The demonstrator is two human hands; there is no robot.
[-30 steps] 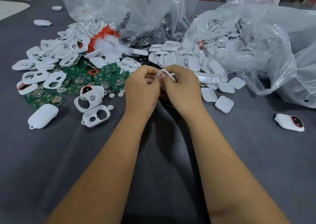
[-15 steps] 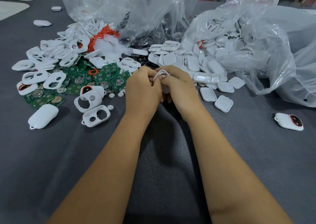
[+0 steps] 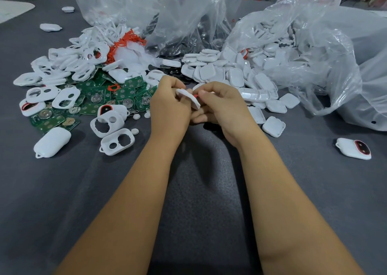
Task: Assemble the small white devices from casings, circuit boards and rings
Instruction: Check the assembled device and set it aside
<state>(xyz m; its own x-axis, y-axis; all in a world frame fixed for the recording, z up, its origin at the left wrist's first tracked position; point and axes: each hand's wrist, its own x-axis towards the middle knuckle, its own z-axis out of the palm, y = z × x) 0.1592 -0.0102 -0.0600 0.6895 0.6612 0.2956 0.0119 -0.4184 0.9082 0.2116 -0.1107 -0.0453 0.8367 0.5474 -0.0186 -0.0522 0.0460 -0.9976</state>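
Observation:
Both hands meet over the middle of the grey table. My left hand point(image 3: 169, 107) grips a white casing point(image 3: 189, 98) held on edge between the two hands. My right hand point(image 3: 222, 107) pinches a small red ring point(image 3: 195, 96) against that casing with thumb and forefinger. Green circuit boards point(image 3: 129, 93) lie in a heap to the left, with open white front casings point(image 3: 65, 97) and more red rings point(image 3: 125, 42) behind them. White back covers point(image 3: 232, 75) are piled to the right.
Large clear plastic bags point(image 3: 314, 50) of parts stand across the back and right. A finished device with a red-rimmed window point(image 3: 354, 149) lies at the right. A closed white casing point(image 3: 51, 141) and two open casings point(image 3: 117, 141) lie at the left front.
The hands have drawn slightly apart. The white casing has turned on edge in my left hand, and a red ring now shows at my right fingertips.

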